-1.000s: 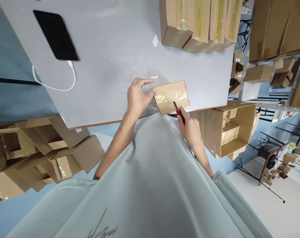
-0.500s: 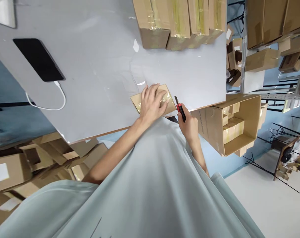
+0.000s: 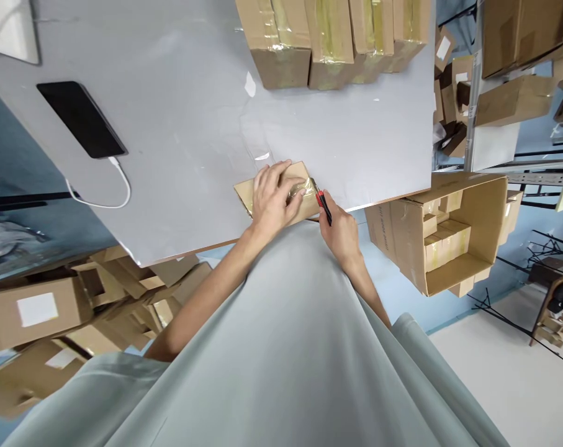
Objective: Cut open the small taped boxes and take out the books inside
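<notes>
- Grey table, beneath the fingers.
- Small taped box, under the left hand, fingers spread.
- Right hand, fingers wrapped around a cutter, blade beside the box's end; a twisting box could let it slip toward the left fingers.

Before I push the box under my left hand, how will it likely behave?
The box should feel stiff: its cardboard corners look crisp. The shiny tape may feel slippery under your left hand. Being at the table's near edge, it could tip off if pushed toward you.
</notes>
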`<act>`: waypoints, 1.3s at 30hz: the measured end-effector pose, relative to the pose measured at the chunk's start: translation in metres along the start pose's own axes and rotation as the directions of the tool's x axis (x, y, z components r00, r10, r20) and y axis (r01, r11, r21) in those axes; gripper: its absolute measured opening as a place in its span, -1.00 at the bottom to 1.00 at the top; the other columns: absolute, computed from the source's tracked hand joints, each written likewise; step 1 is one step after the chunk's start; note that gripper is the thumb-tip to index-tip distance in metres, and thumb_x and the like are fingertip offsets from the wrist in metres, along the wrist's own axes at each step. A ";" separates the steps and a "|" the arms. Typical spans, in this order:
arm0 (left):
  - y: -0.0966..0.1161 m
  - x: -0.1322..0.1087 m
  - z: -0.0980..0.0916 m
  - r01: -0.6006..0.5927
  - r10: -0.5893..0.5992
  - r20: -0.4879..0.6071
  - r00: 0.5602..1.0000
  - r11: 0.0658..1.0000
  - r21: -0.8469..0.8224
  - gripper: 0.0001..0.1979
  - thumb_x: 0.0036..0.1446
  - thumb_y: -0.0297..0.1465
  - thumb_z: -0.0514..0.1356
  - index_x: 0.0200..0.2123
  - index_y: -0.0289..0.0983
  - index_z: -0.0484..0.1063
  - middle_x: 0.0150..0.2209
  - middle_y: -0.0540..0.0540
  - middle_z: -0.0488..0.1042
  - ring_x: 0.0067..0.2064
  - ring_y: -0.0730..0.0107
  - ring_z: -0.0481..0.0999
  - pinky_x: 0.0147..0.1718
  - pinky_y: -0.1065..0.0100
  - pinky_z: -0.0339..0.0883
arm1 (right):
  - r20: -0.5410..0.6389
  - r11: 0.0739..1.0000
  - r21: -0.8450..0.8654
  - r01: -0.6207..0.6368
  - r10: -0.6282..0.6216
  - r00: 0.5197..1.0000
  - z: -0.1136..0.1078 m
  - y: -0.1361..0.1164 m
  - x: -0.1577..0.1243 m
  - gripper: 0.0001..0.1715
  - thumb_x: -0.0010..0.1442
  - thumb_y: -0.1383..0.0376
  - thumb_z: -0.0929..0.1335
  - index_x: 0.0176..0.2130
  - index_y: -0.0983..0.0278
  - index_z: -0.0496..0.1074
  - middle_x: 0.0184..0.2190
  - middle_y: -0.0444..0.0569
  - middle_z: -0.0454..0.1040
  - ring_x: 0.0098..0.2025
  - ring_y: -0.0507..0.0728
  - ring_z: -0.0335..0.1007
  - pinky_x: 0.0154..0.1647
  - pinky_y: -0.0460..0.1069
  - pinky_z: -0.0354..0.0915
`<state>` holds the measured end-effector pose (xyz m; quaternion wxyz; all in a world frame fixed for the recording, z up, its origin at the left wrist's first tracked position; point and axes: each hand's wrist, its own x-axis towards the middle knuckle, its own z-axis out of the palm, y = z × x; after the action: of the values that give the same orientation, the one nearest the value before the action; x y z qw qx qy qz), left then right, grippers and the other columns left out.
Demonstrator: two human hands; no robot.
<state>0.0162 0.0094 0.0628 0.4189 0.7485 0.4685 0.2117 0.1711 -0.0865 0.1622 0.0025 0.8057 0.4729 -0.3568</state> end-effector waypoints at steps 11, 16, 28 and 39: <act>-0.008 -0.006 0.008 -0.061 0.061 -0.010 0.998 0.998 0.032 -0.67 0.55 -0.02 0.18 0.09 -0.03 0.62 0.51 -0.18 0.43 0.53 -0.16 0.40 0.59 -0.35 0.03 | 0.093 0.920 -0.385 -0.068 0.112 0.989 -0.006 -0.035 -0.004 -0.22 0.67 0.35 0.13 0.72 0.23 -0.05 0.13 0.24 0.66 0.00 0.23 0.75 0.04 0.03 0.58; -0.008 -0.008 0.010 -0.076 0.076 -0.024 0.997 0.997 0.025 -0.67 0.55 -0.01 0.18 0.09 -0.03 0.62 0.50 -0.17 0.44 0.54 -0.15 0.39 0.60 -0.36 0.02 | 0.072 0.895 -0.438 -0.086 0.130 0.989 -0.006 -0.048 -0.005 -0.18 0.64 0.39 0.18 0.72 0.23 -0.07 0.12 0.25 0.66 0.01 0.23 0.76 0.02 0.00 0.62; -0.005 -0.013 0.014 -0.112 0.112 -0.011 0.994 0.994 -0.001 -0.63 0.58 -0.01 0.12 0.08 -0.07 0.61 0.46 -0.22 0.47 0.52 -0.14 0.40 0.61 -0.36 0.00 | 0.096 0.864 -0.465 -0.196 0.269 0.958 0.005 -0.032 -0.036 -0.24 0.62 0.45 0.18 0.67 0.26 0.09 0.06 0.26 0.70 0.00 0.23 0.76 0.02 0.02 0.58; -0.009 -0.012 0.014 -0.142 0.143 -0.019 0.990 0.989 0.048 -0.65 0.59 -0.04 0.12 0.10 -0.07 0.60 0.46 -0.24 0.47 0.52 -0.10 0.41 0.60 -0.32 0.03 | 0.014 0.919 -0.361 -0.161 0.178 0.984 -0.016 -0.045 -0.047 -0.28 0.72 0.23 0.06 0.72 0.21 -0.05 0.09 0.22 0.70 -0.04 0.24 0.72 -0.03 0.00 0.50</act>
<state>0.0161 -0.0056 0.0486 0.3798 0.7873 0.4232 0.2384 0.1317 -0.0914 0.2164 0.1911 0.8210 0.4583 -0.2818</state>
